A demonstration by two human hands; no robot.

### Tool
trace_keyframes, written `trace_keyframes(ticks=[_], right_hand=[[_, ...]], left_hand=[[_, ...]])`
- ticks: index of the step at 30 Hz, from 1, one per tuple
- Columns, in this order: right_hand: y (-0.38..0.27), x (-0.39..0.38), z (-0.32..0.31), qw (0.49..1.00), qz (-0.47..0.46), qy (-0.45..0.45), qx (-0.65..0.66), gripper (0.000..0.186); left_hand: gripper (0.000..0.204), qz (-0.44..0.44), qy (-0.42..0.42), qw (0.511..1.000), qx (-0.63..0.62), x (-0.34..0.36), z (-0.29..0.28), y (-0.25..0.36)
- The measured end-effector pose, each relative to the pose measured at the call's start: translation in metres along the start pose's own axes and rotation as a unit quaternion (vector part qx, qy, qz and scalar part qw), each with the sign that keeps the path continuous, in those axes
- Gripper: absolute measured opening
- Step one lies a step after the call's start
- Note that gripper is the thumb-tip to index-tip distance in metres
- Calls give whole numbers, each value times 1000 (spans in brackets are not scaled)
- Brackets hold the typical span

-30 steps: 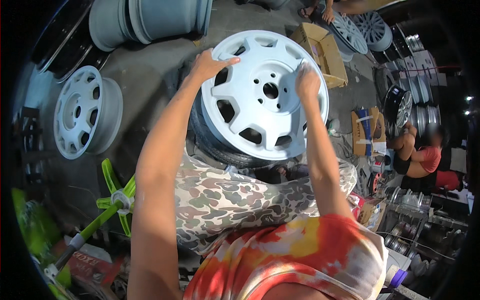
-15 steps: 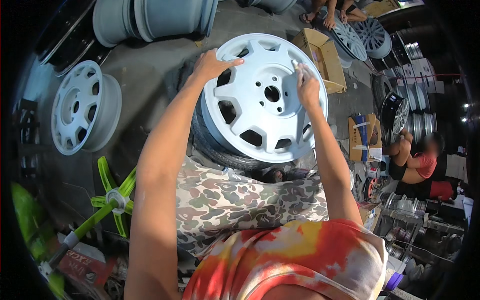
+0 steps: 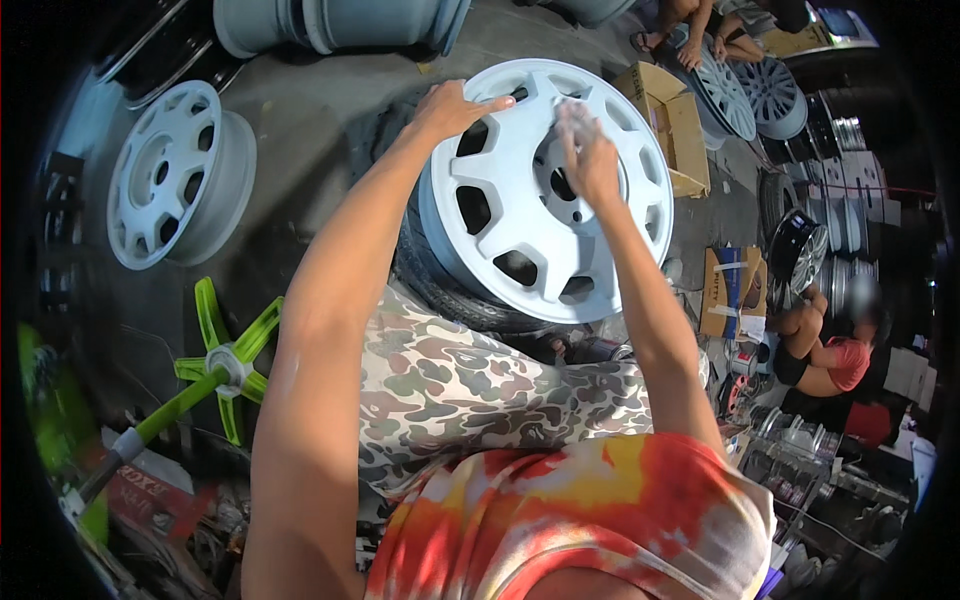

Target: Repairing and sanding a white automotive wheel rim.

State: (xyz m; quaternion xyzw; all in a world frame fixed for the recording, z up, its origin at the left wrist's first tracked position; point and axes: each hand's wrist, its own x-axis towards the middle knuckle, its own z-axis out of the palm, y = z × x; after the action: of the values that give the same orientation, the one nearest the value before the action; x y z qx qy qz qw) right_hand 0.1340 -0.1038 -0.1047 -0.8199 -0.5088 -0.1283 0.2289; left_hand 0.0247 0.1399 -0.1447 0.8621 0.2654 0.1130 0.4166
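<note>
In front of me a white multi-spoke wheel rim (image 3: 520, 190) lies tilted, face up, on a dark tyre (image 3: 455, 298). My left hand (image 3: 445, 110) grips its upper left edge, thumb stretched over the face and fingers partly hidden at the outer lip. Above the centre hole, my right hand (image 3: 590, 165) presses its fingertips against the spokes. Those fingers are dusted white and slightly blurred, closed on something small and pale that I cannot make out. Part of the hub and its bolt holes is covered by this hand.
Another white rim (image 3: 135, 195) stands at left, above a green star-shaped stand (image 3: 228, 372). Grey rim barrels (image 3: 385, 25) lie at the top. Right of my rim are an open cardboard box (image 3: 690, 150) and a smaller carton (image 3: 722, 310). One co-worker (image 3: 845, 365) sits at right; another's hands (image 3: 690, 50) touch a rim.
My right hand has moved left across the rim's face, from the right of the hub to above it. My left hand keeps its grip on the edge. The whole view has shifted slightly.
</note>
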Motion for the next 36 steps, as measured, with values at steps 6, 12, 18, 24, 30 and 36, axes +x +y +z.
trace_keyframes(ticks=[6, 12, 18, 24, 30, 36], right_hand=[[-140, -87, -49, 975, -140, -141, 101, 42], [-76, -136, -105, 986, -85, -144, 1, 44], [-137, -110, -55, 975, -153, -138, 83, 44], [-75, -124, -91, 957, -193, -215, -26, 48], [-128, -106, -54, 958, -207, -188, 69, 49], [-63, -128, -93, 975, -118, -179, 63, 43]], left_hand=[[113, 3, -55, 997, -45, -10, -14, 5], [110, 1, -10, 1000, 3, 0, 0, -8], [99, 18, -19, 1000, -17, 7, 6, -20], [85, 24, 23, 999, 17, -1, 2, -1], [101, 30, -15, 999, -3, 10, 7, -20], [113, 39, -14, 999, -13, 9, 4, -14]])
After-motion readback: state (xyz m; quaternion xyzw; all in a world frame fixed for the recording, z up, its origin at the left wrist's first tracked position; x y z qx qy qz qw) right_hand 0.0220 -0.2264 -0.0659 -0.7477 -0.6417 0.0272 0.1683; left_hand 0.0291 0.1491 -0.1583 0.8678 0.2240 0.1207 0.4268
